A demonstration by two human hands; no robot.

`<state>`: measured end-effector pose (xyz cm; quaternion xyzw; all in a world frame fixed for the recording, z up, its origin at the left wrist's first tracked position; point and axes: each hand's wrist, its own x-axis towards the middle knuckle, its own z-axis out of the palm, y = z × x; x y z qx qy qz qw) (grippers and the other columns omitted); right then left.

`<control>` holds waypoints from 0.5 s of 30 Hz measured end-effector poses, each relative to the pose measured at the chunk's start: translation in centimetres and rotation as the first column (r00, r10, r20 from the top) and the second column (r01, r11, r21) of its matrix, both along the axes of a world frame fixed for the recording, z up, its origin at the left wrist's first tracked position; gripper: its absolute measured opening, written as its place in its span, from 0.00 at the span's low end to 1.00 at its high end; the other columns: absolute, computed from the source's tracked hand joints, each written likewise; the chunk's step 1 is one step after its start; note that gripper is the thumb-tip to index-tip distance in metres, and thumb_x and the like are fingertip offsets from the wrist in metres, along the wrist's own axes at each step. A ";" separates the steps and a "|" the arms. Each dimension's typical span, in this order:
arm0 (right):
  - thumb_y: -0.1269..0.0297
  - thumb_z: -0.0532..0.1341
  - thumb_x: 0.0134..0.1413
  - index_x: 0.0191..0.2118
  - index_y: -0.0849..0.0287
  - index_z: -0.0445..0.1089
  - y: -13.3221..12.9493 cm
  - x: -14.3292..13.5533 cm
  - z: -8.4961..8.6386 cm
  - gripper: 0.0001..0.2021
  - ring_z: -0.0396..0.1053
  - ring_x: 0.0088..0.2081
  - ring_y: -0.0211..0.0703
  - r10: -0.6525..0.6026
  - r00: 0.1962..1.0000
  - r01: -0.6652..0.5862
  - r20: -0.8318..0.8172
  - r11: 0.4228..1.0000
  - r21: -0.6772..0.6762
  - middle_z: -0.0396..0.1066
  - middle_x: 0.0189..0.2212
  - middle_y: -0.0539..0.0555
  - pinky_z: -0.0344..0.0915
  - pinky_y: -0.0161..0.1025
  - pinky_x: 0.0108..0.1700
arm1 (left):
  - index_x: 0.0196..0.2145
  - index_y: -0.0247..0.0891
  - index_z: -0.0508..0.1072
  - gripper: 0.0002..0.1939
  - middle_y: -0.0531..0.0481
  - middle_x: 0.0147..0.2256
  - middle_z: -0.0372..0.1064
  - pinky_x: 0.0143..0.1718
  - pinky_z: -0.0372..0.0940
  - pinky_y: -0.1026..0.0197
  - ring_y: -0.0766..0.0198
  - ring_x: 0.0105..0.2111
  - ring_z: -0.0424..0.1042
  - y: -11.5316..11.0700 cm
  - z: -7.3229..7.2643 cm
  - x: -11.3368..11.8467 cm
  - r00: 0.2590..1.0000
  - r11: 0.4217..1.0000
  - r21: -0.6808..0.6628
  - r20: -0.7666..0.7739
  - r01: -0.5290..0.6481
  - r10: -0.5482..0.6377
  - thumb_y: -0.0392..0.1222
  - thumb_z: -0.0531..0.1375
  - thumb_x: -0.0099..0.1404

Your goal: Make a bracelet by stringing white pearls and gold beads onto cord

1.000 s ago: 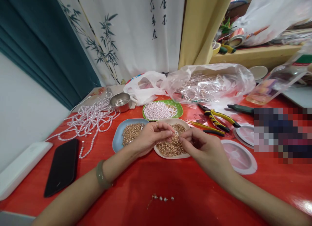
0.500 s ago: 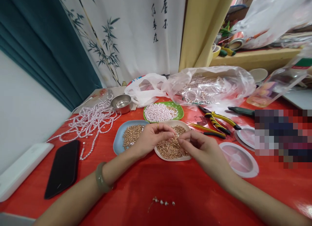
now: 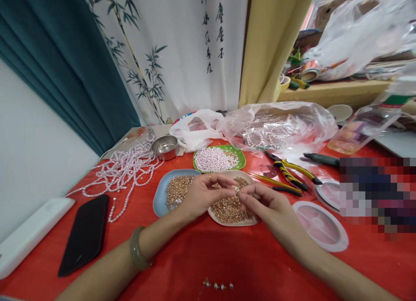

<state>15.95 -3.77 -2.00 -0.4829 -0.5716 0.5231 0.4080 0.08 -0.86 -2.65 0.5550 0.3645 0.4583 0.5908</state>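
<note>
Over a pale plate (image 3: 224,223) of small gold beads (image 3: 230,209), my left hand (image 3: 206,192) and my right hand (image 3: 264,201) meet with their fingertips pinched. A tiny pale item shows between them, too small to name. My left forearm crosses the edge of a blue plate (image 3: 159,201) that bears gold pieces (image 3: 177,189). Behind stands a green plate (image 3: 241,156) full of white pearl beads (image 3: 214,159). A short beaded strand (image 3: 218,286) with a thin thread end lies on the red table near me.
Pearl strings (image 3: 126,162), a metal bowl (image 3: 165,147) and a black phone (image 3: 85,234) are at left. On the right lie yellow-black pliers (image 3: 289,171), tweezers (image 3: 276,183) and a spool (image 3: 320,225). Plastic bags (image 3: 279,127) and a clear bottle (image 3: 364,119) stand at the back.
The whole scene sits slightly lower in view as the camera tilts up. Both hands stay pinched together over the pale plate, with little finger motion.
</note>
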 end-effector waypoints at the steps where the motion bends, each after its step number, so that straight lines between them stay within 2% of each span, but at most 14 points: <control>1: 0.58 0.58 0.47 0.26 0.59 0.65 0.0 0.0 0.0 0.09 0.55 0.18 0.32 -0.002 1.000 0.002 -0.008 1.000 -0.011 0.63 0.17 0.47 0.51 0.32 0.20 | 0.27 0.38 0.75 0.07 0.52 0.26 0.71 0.33 0.62 0.62 0.67 0.28 0.68 0.0 0.0 0.0 1.000 1.000 -0.002 0.002 0.000 0.000 0.36 0.66 0.46; 9: 0.55 0.59 0.45 0.30 0.57 0.65 0.5 0.1 -1.1 0.10 0.58 0.17 0.31 0.045 0.995 -0.051 -0.090 0.997 -0.059 0.66 0.19 0.48 0.56 0.31 0.19 | 0.24 0.37 0.73 0.03 0.52 0.25 0.70 0.34 0.62 0.62 0.66 0.28 0.67 0.1 0.4 -0.1 0.995 0.999 0.048 -0.097 -0.015 0.019 0.38 0.64 0.49; 15: 0.57 0.61 0.43 0.31 0.58 0.66 0.7 0.2 -0.4 0.11 0.58 0.17 0.31 0.050 0.994 -0.056 -0.102 0.997 -0.056 0.68 0.19 0.48 0.55 0.31 0.19 | 0.24 0.37 0.73 0.02 0.51 0.25 0.69 0.33 0.60 0.63 0.66 0.28 0.66 0.4 0.9 -0.3 0.983 0.995 0.093 -0.180 0.047 -0.030 0.37 0.63 0.51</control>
